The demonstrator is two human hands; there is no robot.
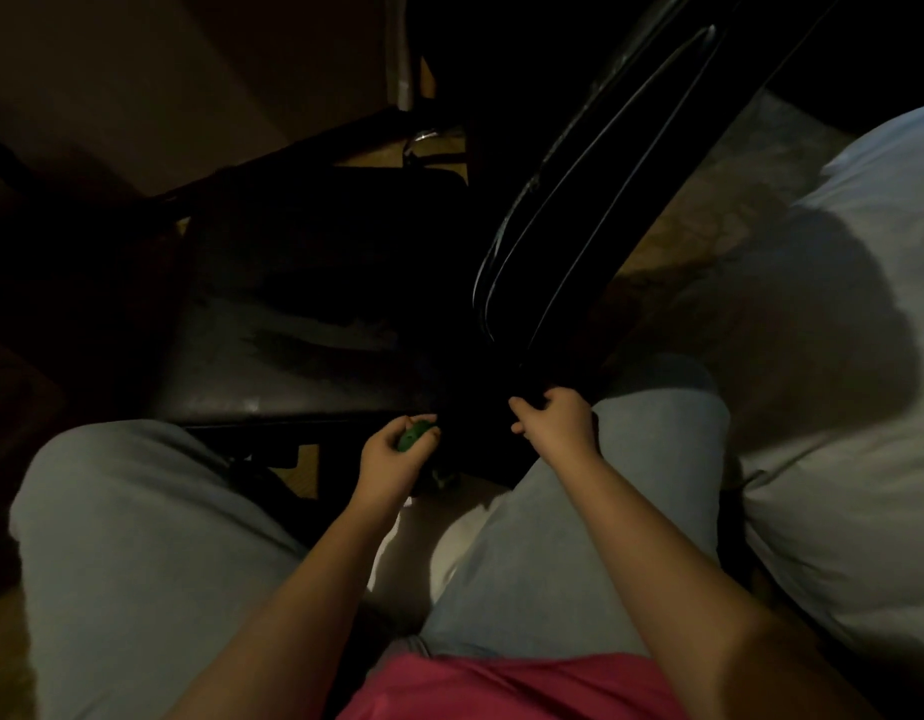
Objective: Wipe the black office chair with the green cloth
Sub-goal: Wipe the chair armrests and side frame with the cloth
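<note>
Green cloth is wadded in the left hand beside the black office chair, its edge gripped by the right hand; dim light likely risks missed patches

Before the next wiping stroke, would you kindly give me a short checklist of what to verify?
1. The green cloth is in the left hand: ok, bunched in its fingers.
2. The right hand steadies the black office chair: ok, it grips a dark edge.
3. Cloth touches the chair: cannot tell, too dark there.
4. The seat is wiped clean: cannot tell, pale streaks show on it.
5. Light suffices to judge dirt: not ok, the scene is dim.
</note>
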